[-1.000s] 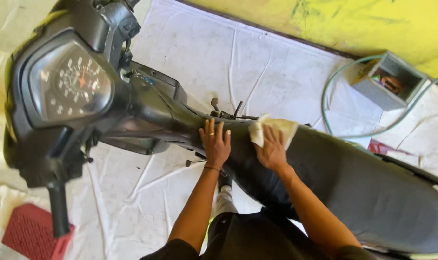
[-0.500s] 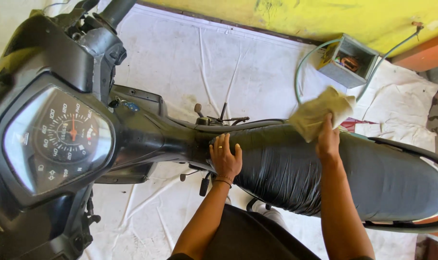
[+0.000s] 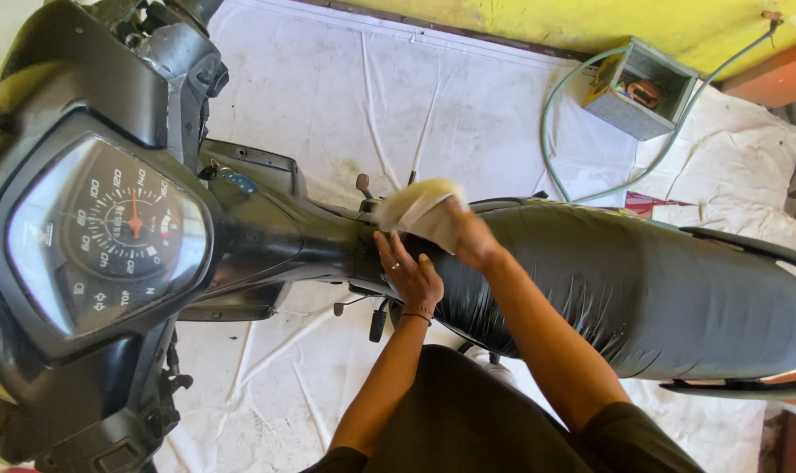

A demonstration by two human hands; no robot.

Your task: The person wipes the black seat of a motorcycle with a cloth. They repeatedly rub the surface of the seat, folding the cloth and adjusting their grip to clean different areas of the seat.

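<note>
Pressing a pale yellow cloth (image 3: 420,210) against the front tip of the black motorcycle seat (image 3: 643,289), my right hand (image 3: 472,238) is closed around the cloth's bunched edge. My left hand (image 3: 408,273) lies open and flat just beside it, fingers spread on the seat's nose where it meets the dark body panel. Left of both hands I see the speedometer (image 3: 109,232); a grey metal box (image 3: 639,88) sits well apart on the white floor sheet (image 3: 345,96).

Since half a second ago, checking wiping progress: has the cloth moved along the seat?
Yes. The cloth, under the right hand, moved along the seat toward its front end, near the left hand.
</note>
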